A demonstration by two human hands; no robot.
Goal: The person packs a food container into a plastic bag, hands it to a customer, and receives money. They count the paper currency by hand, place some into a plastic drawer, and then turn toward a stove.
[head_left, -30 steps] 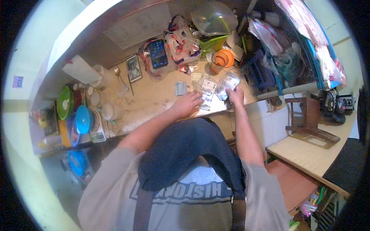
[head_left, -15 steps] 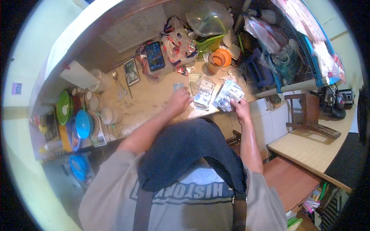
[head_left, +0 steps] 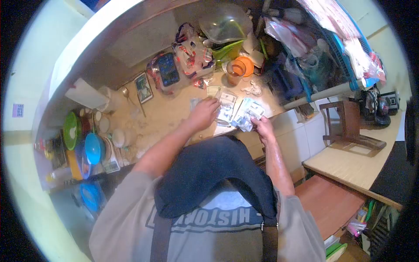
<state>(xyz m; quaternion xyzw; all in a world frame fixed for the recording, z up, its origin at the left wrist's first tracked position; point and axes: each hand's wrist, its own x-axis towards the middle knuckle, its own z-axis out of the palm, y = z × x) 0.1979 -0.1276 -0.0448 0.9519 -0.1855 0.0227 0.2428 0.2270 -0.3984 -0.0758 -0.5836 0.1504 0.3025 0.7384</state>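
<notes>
Several banknotes (head_left: 247, 111), bluish and fanned, are gripped by my right hand (head_left: 263, 128) at the table's front edge, thumb on top. Beside them a pile of greyish banknotes (head_left: 226, 106) lies on the table. My left hand (head_left: 204, 115) is at the left side of this pile, its fingers bent and close together. Whatever is under those fingertips is hidden. A bluish note (head_left: 194, 102) lies just left of the left hand, partly covered by it. Behind the pile, a greenish-yellow note (head_left: 213, 91) lies on the tabletop.
An orange cup (head_left: 235, 70) stands behind the notes. A white-framed phone (head_left: 143, 87) and a dark phone (head_left: 168, 70) lie farther back, near a patterned plastic bag (head_left: 192, 54). Bowls, including a blue bowl (head_left: 94, 147), crowd the left end. A wooden stool (head_left: 345, 124) is at right.
My left hand has moved in against the banknote pile and turned more palm-down. My right hand, still holding its notes, has shifted slightly left in view as the camera turned a little.
</notes>
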